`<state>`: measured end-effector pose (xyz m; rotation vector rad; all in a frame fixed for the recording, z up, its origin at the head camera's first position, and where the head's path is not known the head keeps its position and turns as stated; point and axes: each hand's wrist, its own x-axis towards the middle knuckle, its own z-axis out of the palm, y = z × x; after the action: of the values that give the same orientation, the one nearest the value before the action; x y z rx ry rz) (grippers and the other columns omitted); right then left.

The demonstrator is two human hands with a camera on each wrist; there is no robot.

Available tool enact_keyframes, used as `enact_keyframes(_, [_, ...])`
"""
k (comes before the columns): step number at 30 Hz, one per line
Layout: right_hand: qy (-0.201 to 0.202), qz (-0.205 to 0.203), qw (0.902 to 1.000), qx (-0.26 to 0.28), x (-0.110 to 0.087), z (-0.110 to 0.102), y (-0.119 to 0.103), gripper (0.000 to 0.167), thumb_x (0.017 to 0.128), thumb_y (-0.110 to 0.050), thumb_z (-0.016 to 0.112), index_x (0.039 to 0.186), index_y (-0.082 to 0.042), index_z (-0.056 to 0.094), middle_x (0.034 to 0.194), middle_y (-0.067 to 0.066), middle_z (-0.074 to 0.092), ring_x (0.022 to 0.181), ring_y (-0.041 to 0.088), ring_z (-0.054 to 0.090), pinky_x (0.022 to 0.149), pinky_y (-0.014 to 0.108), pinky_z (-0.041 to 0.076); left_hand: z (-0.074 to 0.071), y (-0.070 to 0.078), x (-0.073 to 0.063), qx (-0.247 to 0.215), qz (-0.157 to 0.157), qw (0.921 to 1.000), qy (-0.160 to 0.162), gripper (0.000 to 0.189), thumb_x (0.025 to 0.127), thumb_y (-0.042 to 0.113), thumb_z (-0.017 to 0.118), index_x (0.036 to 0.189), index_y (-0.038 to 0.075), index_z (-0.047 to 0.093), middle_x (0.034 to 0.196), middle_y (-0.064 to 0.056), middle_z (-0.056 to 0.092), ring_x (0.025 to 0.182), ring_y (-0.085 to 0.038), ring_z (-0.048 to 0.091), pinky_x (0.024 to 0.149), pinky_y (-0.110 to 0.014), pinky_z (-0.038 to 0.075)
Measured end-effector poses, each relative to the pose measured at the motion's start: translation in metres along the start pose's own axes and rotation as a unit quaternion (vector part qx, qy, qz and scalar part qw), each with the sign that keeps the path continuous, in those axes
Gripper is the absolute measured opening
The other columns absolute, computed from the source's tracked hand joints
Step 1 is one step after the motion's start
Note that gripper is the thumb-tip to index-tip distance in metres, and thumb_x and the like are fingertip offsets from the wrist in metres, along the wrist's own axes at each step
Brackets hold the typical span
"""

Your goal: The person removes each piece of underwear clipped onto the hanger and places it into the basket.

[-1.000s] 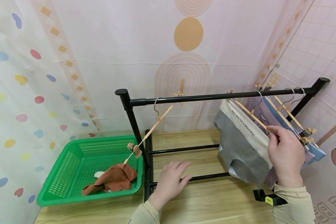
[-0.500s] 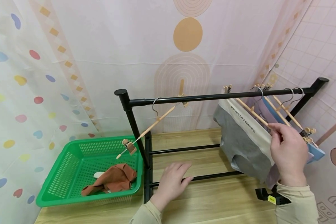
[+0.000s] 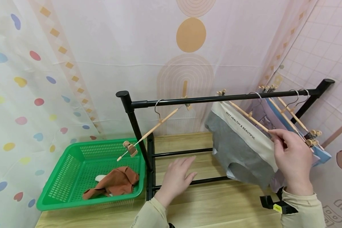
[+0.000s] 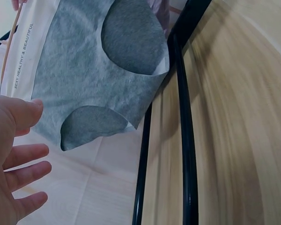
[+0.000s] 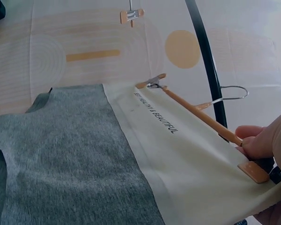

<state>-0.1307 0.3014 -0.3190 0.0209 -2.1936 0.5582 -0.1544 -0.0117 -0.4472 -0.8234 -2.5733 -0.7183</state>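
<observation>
Grey underpants [image 3: 239, 142] with a cream lettered waistband hang from a wooden clip hanger [image 3: 249, 116], whose hook sits at the black bar of the rack. My right hand [image 3: 293, 158] pinches the near end of this hanger; in the right wrist view, thumb and finger close on the wooden rod [image 5: 201, 115] beside a clip [image 5: 254, 172]. My left hand [image 3: 178, 177] holds nothing. Its fingers are spread loosely above the rack's lower rails, left of the underpants. In the left wrist view its fingers [image 4: 25, 154] show apart from the grey cloth.
A bare clip hanger [image 3: 159, 122] hangs from the rack bar [image 3: 205, 99] at the left. Its lower end overlaps a green basket [image 3: 57, 177] with a brown cloth [image 3: 117, 182] inside. More hangers with blue and lilac garments [image 3: 325, 156] crowd the bar's right end.
My right hand rose slightly with the hanger, then came down; hanger, hook and underpants now sit further left along the bar. The bare hanger's lower end has swung left. My left hand barely moved.
</observation>
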Motion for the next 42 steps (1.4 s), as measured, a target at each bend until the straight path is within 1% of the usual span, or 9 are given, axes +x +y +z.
enact_keyframes(5, [0.013,-0.018,0.9995,0.021,-0.001,0.001,-0.001,0.016,0.090,0.006,0.064,0.099,-0.002,0.075,0.088,0.016,0.068,0.075,-0.002,0.042,0.065,0.026,0.032,-0.004,-0.005,0.006,0.001,0.001,0.9998,0.018,0.058,0.090,0.029,0.075,0.140,0.009,0.054,0.126,-0.009,0.063,0.117,-0.029,0.058,0.096,-0.049,0.047])
enact_keyframes(10, [0.021,-0.038,0.9984,0.037,-0.002,0.001,-0.002,0.015,0.089,0.009,0.064,0.098,0.001,0.074,0.086,0.017,0.067,0.076,-0.005,0.041,0.065,0.021,0.030,-0.010,-0.010,0.014,0.007,0.005,0.9989,0.046,0.061,0.088,0.030,0.077,0.139,0.006,0.053,0.127,-0.012,0.063,0.117,-0.031,0.058,0.097,-0.050,0.045])
enact_keyframes(13, [0.023,-0.049,0.9976,0.042,-0.004,0.000,-0.002,0.016,0.088,0.010,0.065,0.098,0.001,0.074,0.086,0.017,0.068,0.076,-0.005,0.041,0.066,0.018,0.030,-0.014,-0.012,0.018,0.008,0.001,0.9986,0.052,0.063,0.087,0.031,0.078,0.138,0.003,0.053,0.128,-0.014,0.061,0.118,-0.034,0.057,0.099,-0.052,0.044])
enact_keyframes(16, [0.022,-0.056,0.9973,0.044,-0.005,-0.001,-0.001,0.018,0.087,0.012,0.065,0.098,0.001,0.074,0.085,0.016,0.068,0.075,-0.003,0.041,0.065,0.020,0.030,-0.017,-0.016,0.020,0.012,-0.007,0.9986,0.051,0.067,0.086,0.033,0.079,0.139,0.003,0.052,0.131,-0.015,0.060,0.120,-0.034,0.055,0.100,-0.053,0.043])
enact_keyframes(24, [0.008,-0.077,0.9963,0.039,-0.010,-0.002,0.004,0.022,0.086,0.012,0.066,0.101,-0.001,0.075,0.084,0.016,0.067,0.072,0.000,0.040,0.062,0.024,0.030,-0.023,-0.024,0.024,0.012,-0.027,0.9982,0.052,0.074,0.085,0.039,0.079,0.144,0.006,0.048,0.135,-0.014,0.058,0.123,-0.034,0.054,0.101,-0.055,0.042])
enact_keyframes(28, [-0.007,-0.093,0.9948,0.040,-0.012,-0.001,0.007,0.026,0.083,0.015,0.066,0.102,-0.002,0.075,0.083,0.013,0.067,0.070,0.001,0.039,0.061,0.026,0.030,-0.026,-0.027,0.025,0.004,-0.027,0.9977,0.062,0.077,0.085,0.038,0.079,0.146,0.005,0.046,0.136,-0.014,0.056,0.123,-0.034,0.053,0.102,-0.053,0.042])
enact_keyframes(31, [-0.020,-0.107,0.9930,0.045,-0.014,0.001,0.008,0.029,0.082,0.016,0.067,0.102,-0.002,0.075,0.082,0.010,0.066,0.069,0.003,0.039,0.062,0.027,0.030,-0.028,-0.030,0.025,-0.002,-0.020,0.9969,0.076,0.079,0.084,0.038,0.080,0.146,0.003,0.045,0.137,-0.016,0.055,0.124,-0.035,0.053,0.103,-0.052,0.041])
enact_keyframes(35, [-0.032,-0.123,0.9904,0.055,-0.016,0.005,0.011,0.030,0.080,0.018,0.069,0.101,-0.002,0.075,0.081,0.008,0.066,0.069,0.006,0.040,0.064,0.027,0.030,-0.030,-0.034,0.026,-0.015,-0.017,0.9955,0.092,0.085,0.083,0.037,0.081,0.148,0.001,0.041,0.139,-0.020,0.052,0.126,-0.038,0.051,0.104,-0.054,0.040])
enact_keyframes(42, [-0.055,-0.156,0.9843,0.062,-0.020,0.014,0.015,0.033,0.077,0.019,0.072,0.101,-0.004,0.075,0.079,0.004,0.066,0.070,0.010,0.043,0.066,0.028,0.031,-0.037,-0.037,0.026,-0.017,-0.045,0.9945,0.092,0.090,0.083,0.037,0.082,0.152,0.005,0.034,0.144,-0.019,0.048,0.129,-0.038,0.048,0.103,-0.059,0.039])
